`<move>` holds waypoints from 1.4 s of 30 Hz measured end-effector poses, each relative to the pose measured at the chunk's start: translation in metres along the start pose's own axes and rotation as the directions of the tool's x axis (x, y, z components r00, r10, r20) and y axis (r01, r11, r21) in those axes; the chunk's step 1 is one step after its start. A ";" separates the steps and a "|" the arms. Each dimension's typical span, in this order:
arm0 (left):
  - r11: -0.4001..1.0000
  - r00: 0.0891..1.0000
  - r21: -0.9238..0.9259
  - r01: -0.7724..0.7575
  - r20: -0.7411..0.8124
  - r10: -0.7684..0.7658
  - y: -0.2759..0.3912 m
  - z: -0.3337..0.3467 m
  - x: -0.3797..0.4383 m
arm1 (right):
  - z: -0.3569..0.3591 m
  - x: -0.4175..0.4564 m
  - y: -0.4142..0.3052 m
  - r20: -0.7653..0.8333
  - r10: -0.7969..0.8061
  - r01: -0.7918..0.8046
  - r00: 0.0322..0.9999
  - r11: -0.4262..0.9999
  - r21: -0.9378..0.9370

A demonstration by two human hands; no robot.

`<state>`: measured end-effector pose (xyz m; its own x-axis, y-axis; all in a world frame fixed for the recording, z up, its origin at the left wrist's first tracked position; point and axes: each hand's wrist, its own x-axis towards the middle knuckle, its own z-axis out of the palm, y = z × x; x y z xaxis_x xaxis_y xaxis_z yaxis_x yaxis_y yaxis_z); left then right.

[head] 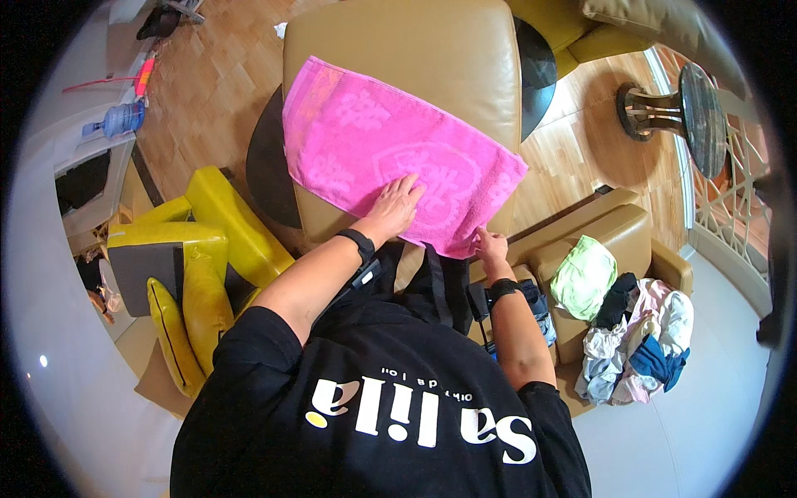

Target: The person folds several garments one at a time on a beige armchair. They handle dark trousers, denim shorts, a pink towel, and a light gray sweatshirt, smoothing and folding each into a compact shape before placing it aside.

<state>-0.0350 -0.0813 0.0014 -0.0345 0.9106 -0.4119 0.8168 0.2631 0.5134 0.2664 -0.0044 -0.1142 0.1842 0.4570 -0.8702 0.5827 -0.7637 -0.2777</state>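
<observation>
A pink patterned towel (398, 149) lies spread at a slant over a tan leather ottoman (405, 37), its right corner and near edge reaching the ottoman's side. My left hand (396, 202) rests flat, fingers spread, on the towel near its lower edge. At the towel's near right corner, my right hand (491, 244) pinches the hem between thumb and fingers. Both wrists wear black bands.
On the right, a tan sofa (622, 230) bears a light green cloth (584, 277) and a heap of mixed clothes (641, 348). Yellow-green seating (236, 218) stands at the left. Farther off are a round dark side table (702, 118) and a blue water bottle (121, 119).
</observation>
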 end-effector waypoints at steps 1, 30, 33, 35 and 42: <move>0.999 0.999 0.038 -0.008 -0.050 0.009 0.001 0.001 0.005 | 0.005 -0.001 0.000 0.001 0.025 -0.025 1.000 0.999 0.049; 0.689 0.985 -0.723 -0.041 -0.144 -0.093 0.059 0.025 0.087 | -0.077 -0.086 -0.161 -0.289 -0.862 0.758 0.417 0.505 -0.413; 0.290 0.926 -0.932 0.219 0.105 -0.362 0.002 -0.004 0.076 | 0.002 -0.128 -0.182 0.034 -0.912 0.877 0.408 0.382 -0.290; 0.059 0.879 -0.984 0.167 0.122 -0.461 -0.035 -0.024 0.058 | 0.043 -0.158 -0.180 0.398 -0.871 0.894 0.288 0.096 -0.437; 0.319 0.805 -0.889 0.328 0.087 -0.587 -0.084 -0.039 0.048 | 0.048 -0.144 -0.157 0.363 -0.880 0.835 0.305 0.063 -0.547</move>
<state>-0.1280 -0.0474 -0.0324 -0.4571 0.5512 -0.6980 -0.2623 0.6663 0.6980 0.1108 0.0279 0.0347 -0.7445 0.6460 -0.1688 0.6237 0.5825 -0.5213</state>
